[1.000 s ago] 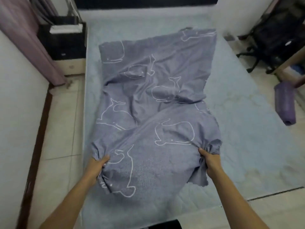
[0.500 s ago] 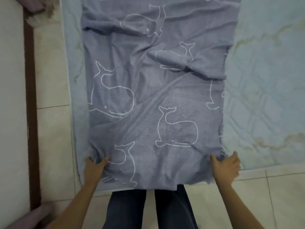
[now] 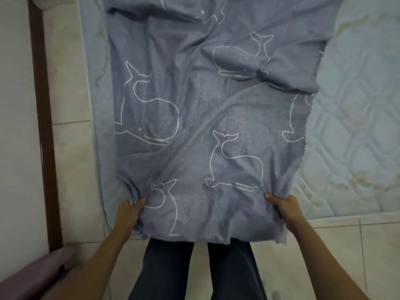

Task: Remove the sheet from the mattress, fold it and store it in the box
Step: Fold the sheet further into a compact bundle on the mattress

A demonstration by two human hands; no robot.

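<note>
Left hand (image 3: 129,210) is clamped on the sheet (image 3: 194,118) at its near left corner, fingers curled in, cloth bunched into tight gathers just above the knuckles. Right hand (image 3: 284,205) grips the near right corner the same way, thumb lying on top, fingers wrapped under the edge. Between the two hands the sheet's near edge hangs off the end of the mattress (image 3: 350,131), draped over the person's dark trousers (image 3: 168,269). The sheet is grey-blue with white whale outlines, lying doubled and wrinkled along the mattress's left part, a deep crease running diagonally across its middle. To the right, bare quilted mattress, pale and stained. Tiled floor (image 3: 71,169) down the left side, then a dark skirting strip (image 3: 44,126) along the wall.
</note>
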